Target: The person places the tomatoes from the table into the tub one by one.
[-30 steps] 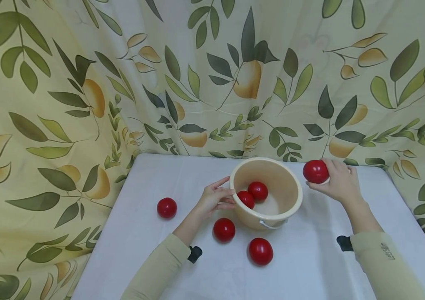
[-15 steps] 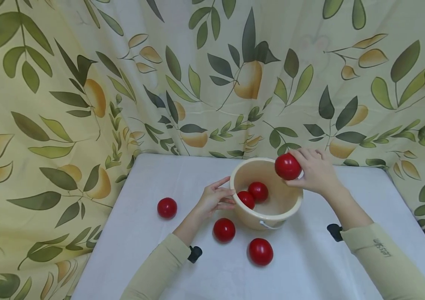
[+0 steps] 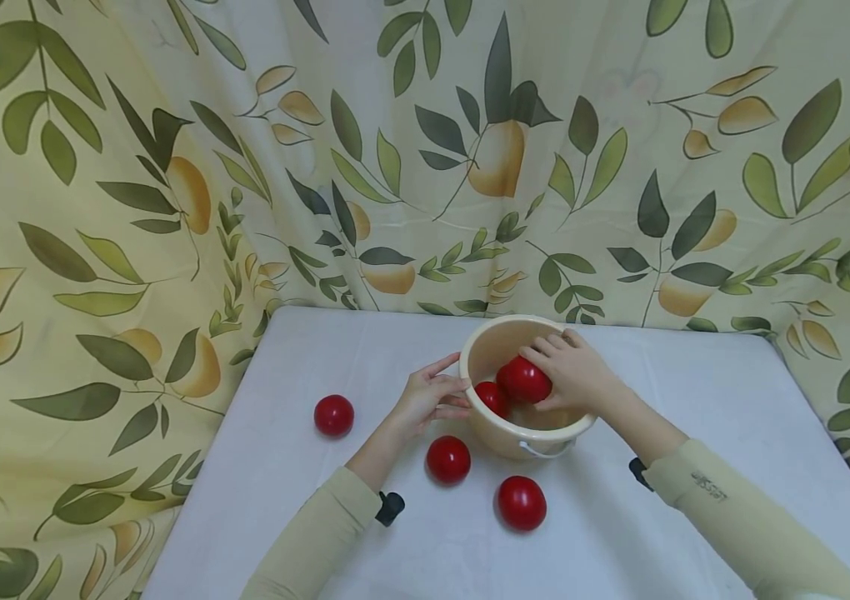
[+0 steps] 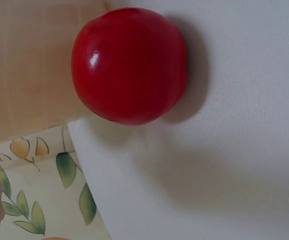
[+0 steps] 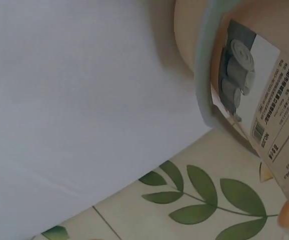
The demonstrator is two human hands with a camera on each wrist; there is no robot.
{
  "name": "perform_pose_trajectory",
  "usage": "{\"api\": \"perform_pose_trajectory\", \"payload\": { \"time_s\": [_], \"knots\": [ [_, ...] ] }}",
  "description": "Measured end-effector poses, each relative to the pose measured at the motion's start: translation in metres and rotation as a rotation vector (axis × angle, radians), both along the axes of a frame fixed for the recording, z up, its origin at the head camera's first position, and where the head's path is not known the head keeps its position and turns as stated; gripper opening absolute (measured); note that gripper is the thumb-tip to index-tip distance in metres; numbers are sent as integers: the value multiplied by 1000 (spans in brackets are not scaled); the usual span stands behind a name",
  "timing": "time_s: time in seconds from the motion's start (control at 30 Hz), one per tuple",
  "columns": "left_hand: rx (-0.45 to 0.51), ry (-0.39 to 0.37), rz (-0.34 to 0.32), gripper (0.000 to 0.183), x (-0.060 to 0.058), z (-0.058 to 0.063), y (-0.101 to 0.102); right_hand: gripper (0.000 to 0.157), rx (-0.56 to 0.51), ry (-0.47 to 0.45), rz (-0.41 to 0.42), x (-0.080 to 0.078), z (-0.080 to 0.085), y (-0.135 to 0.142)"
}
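Note:
A cream bucket stands near the back of the white table. My left hand holds its left side at the rim, with fingers against the outer wall. My right hand reaches in over the right rim and grips a glossy round red fruit inside the bucket. The held one partly covers another red fruit; a further red fruit lies beside them. In the right wrist view, a printed label shows on the bucket; the held fruit is out of that view.
Outside the bucket, three similar red fruits rest on the table: one to the left, one close by my left wrist and one at the front. A patterned curtain hangs behind the table. The bucket's handle hangs in front.
My right hand has carried the red fruit leftward from beside the bucket, over the right rim and down inside. My left hand and the bucket have stayed in place.

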State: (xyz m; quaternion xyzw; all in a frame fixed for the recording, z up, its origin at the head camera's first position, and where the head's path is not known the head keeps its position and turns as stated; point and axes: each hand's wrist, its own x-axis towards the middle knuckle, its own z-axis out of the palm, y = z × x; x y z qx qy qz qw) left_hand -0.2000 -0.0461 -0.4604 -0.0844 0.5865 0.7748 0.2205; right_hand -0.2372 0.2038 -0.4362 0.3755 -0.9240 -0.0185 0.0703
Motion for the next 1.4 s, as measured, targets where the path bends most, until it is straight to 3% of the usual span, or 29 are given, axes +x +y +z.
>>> {"api": "perform_pose_trajectory", "payload": {
  "time_s": [0.47,0.83,1.2,1.4],
  "knots": [
    [26,10,9,56,1,-1,0,80,205,-60,48,2,-14,-10],
    [30,13,2,56,1,0,0,84,422,-66,86,8,-15,-15],
    [28,14,-3,56,1,-1,0,75,513,-41,116,7,-12,-16],
    [13,10,-13,57,1,-2,0,76,386,-85,101,7,-13,-14]
  ]
}}
